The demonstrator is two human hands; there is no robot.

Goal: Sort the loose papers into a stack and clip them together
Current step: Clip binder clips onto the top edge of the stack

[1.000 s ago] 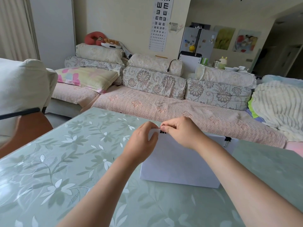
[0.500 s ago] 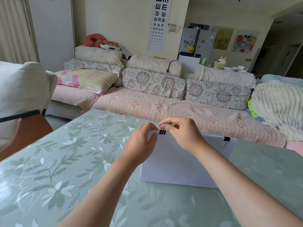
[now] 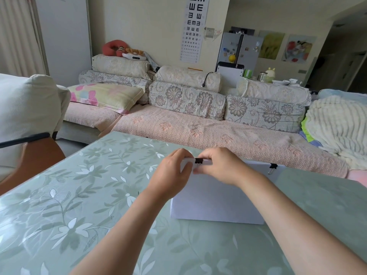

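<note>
- The papers (image 3: 218,203) already lie as one stack on the table (image 3: 79,195). One binder clip (image 3: 273,167) sits on the far right corner.
- A second clip (image 3: 199,160) is on the far left edge. I judge you are seating it now, so little is left.
- Your left hand (image 3: 174,175) grips the far left corner, fingers curled over the edge.
- Your right hand (image 3: 220,167) pinches the second clip, thumb on the near side.
</note>
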